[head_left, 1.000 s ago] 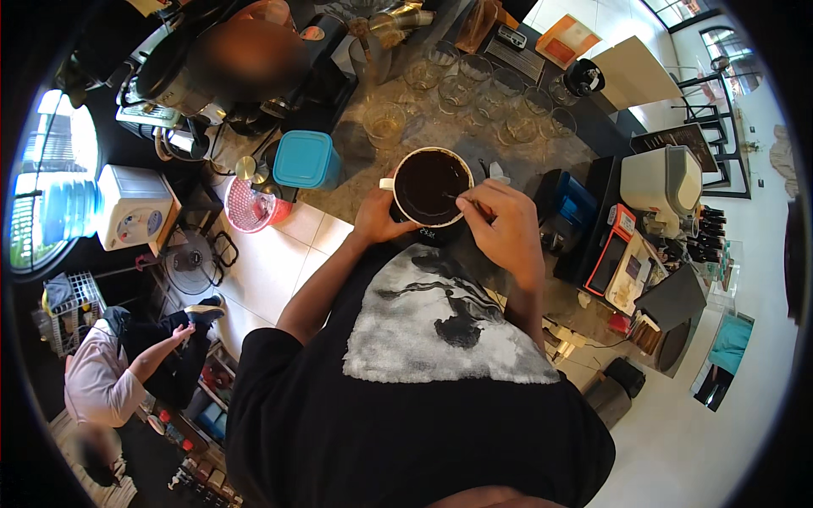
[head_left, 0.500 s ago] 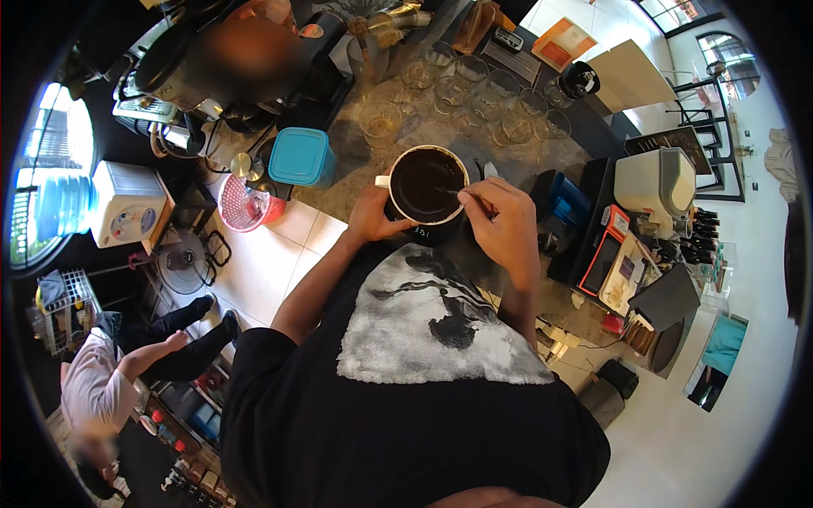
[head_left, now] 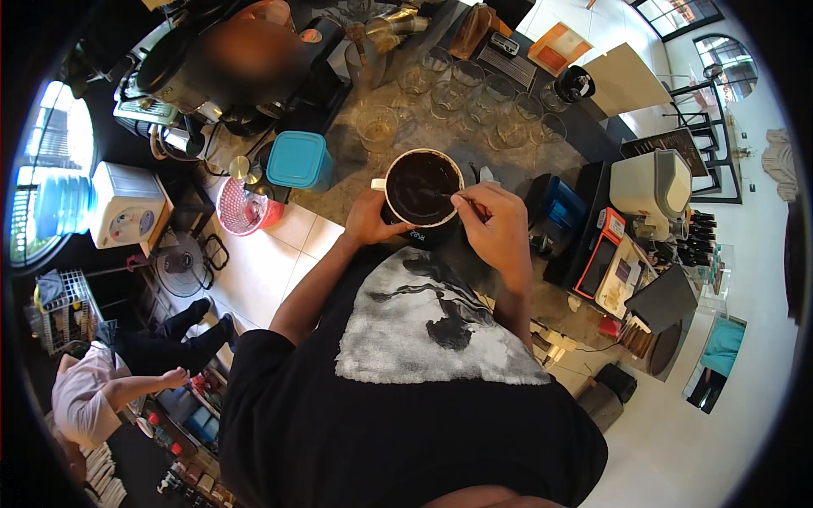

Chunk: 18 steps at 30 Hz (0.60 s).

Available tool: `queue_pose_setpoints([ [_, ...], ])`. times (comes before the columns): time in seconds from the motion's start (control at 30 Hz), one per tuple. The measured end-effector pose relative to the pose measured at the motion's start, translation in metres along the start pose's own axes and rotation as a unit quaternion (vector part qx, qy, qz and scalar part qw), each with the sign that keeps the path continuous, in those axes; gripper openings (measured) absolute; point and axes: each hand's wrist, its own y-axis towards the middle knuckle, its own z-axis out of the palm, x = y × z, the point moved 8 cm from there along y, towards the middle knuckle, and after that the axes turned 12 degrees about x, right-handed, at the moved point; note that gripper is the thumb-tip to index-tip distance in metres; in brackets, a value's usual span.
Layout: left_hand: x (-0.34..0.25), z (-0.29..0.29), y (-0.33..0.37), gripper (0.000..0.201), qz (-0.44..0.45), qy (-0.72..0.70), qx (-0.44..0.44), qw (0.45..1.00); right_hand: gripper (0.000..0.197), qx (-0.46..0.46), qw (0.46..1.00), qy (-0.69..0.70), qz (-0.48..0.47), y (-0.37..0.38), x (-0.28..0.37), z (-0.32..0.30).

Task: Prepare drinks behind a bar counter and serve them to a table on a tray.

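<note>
Left hand [head_left: 370, 218] gripped a round white mug [head_left: 387, 184]; right hand [head_left: 491, 222] pinched a thin utensil [head_left: 446, 196] inside; brisk stirring risked spilling liquid [head_left: 417, 180].

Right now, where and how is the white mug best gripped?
White mug: probably by its handle, from the left with the left hand. The handle juts that way, near that hand; the right hand occupies the opposite side.

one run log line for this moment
left hand: against white mug | right hand: pinching thin utensil | mug contents: dark
</note>
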Motion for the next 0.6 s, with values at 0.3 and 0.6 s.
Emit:
queue_pose_setpoints([
  [0.3, 0.004, 0.004, -0.001, 0.068, -0.009, -0.017, 0.017, 1.0, 0.012, -0.007, 0.999, 0.044, 0.009, -0.001, -0.01, 0.004],
  [0.6, 0.004, 0.005, -0.001, 0.068, 0.022, 0.006, 0.001, 1.0, 0.012, -0.007, 0.995, 0.099, -0.015, -0.007, 0.007, -0.004],
])
